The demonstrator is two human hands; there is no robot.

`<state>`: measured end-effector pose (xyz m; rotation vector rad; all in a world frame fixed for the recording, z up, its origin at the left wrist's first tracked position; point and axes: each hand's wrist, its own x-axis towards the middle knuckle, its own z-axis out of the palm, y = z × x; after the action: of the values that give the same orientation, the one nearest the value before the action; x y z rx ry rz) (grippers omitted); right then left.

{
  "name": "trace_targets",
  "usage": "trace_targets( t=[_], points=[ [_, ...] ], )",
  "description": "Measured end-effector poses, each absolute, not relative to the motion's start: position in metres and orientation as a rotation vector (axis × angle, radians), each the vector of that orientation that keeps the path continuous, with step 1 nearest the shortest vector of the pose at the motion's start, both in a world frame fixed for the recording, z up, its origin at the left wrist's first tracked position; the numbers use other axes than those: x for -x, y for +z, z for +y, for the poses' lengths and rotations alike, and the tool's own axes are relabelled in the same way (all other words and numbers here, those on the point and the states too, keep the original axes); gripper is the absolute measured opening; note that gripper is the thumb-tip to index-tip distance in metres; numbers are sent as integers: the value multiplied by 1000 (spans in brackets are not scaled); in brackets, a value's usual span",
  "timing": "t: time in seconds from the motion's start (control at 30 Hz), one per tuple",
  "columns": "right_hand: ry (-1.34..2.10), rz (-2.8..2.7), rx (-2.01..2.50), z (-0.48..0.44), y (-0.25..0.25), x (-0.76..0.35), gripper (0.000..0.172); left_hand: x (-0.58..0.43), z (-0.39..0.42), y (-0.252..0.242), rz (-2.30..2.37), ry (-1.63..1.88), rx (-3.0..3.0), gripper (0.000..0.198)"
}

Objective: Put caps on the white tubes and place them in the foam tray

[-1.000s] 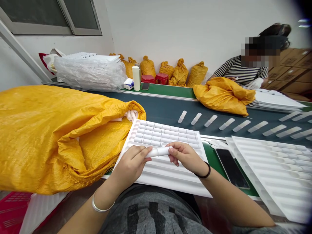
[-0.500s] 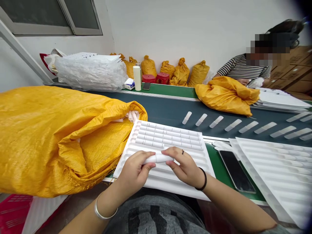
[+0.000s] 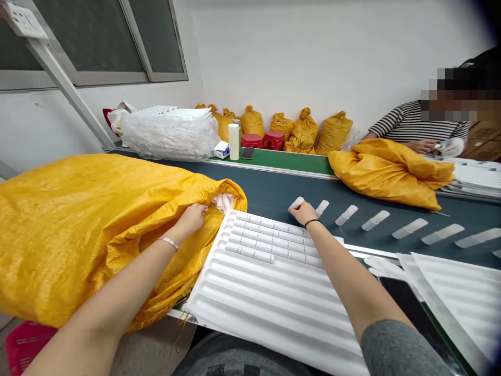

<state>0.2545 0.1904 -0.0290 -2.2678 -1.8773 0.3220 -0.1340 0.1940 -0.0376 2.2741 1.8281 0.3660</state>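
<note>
My right hand (image 3: pixel 304 213) reaches over the tray's far edge to the belt, its fingers closed round a white capped tube (image 3: pixel 296 202) at the near end of a row of similar tubes (image 3: pixel 346 214). At the mouth of the big yellow sack (image 3: pixel 129 209), my left hand (image 3: pixel 191 216) pinches the end of a white tube (image 3: pixel 205 208), most of which is hidden. More white tubes (image 3: pixel 224 201) show inside the sack's opening. Between my arms lies a white grooved tray (image 3: pixel 266 297), with printed white tubes (image 3: pixel 270 241) in its far grooves.
A dark conveyor belt (image 3: pixel 270 183) runs across. On the right are stacked white trays (image 3: pixel 465 297) and a black phone (image 3: pixel 415 313). A second yellow sack (image 3: pixel 391 169) lies before a person in a striped top (image 3: pixel 407 122). A plastic-wrapped stack (image 3: pixel 168 133) stands at the back left.
My hands were together over the tray, both on one white tube. They have parted: the right has carried a tube to the belt, the left has gone to the sack's mouth.
</note>
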Motion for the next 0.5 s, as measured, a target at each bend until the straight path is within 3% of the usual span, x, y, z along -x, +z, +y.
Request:
trace_targets(
  t=[0.27,0.43,0.5],
  points=[
    [377,-1844,2316,164,-19,-250,31,143,225,-44,1869,407,-2247,24],
    [539,-2240,1859,88,-26,-204,11,109,182,-15,1444,705,-2377,25],
    [594,-2336,1750,68,-35,-190,12,94,152,-1,1299,800,-2393,27]
  ],
)
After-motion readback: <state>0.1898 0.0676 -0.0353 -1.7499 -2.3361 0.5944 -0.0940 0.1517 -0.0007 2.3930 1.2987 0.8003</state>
